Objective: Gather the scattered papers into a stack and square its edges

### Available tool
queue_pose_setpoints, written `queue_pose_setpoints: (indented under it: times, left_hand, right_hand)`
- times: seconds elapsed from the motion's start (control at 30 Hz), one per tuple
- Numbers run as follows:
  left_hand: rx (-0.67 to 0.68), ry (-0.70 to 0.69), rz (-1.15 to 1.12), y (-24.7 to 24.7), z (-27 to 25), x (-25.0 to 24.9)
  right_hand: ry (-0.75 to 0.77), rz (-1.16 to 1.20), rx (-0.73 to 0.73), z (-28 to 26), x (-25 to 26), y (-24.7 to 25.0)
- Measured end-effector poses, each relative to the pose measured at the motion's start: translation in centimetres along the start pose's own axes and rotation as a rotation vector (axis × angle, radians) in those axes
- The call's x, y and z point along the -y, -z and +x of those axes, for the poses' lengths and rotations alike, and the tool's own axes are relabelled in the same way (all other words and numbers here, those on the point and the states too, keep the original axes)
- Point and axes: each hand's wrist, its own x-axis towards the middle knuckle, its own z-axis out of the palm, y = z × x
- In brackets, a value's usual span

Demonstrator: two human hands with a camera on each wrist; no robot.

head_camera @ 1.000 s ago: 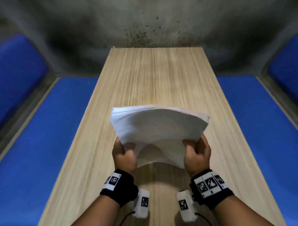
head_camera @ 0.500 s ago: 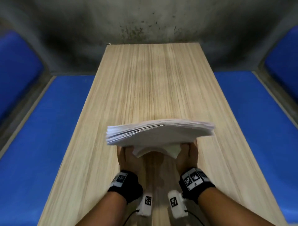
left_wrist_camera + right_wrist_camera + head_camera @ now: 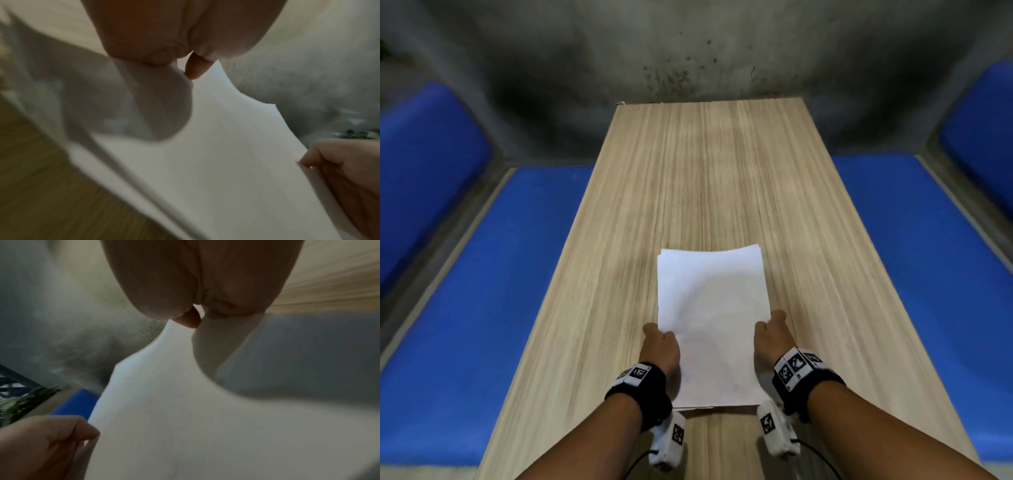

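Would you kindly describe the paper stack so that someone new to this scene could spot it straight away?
Find the long wooden table running between blue cushions. At its near end sits the paper stack, gripped at its side edges by the left hand and the right hand. It is the only white thing on the wood, with slightly uneven far corners.

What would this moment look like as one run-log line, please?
paper stack: gathered, over table | left hand: grips left edge | right hand: grips right edge
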Motion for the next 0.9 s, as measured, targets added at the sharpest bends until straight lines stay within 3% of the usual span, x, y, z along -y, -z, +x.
queue_pose_setpoints:
  times: [0.1,0.33,0.6,0.77,0.9]
  left_hand:
    - [0.027,-0.002,0.126,0.3,0.2,1.0]
    - [0.017,-0.048,0.284,2.4,-0.1,2.6]
    - [0.091,-0.053,0.223,4.2,-3.8,6.6]
    - [0.126,-0.02,0.109,4.0,-3.8,7.4]
    - [0.055,-0.066,0.008,4.3,-3.8,7.7]
  right_hand:
    - [0.004,-0.138,0.054,0.3,-1.3,0.3]
    - [0.076,-0.344,-0.002,-0.4,-2.6,1.6]
    - [0.006,-0.342,0.074,-3.7,-4.9,3.5]
    - [0.016,-0.242,0.031,-3.8,-5.9,3.2]
    - [0.046,-0.213,0.01,-4.0,-6.6,3.7]
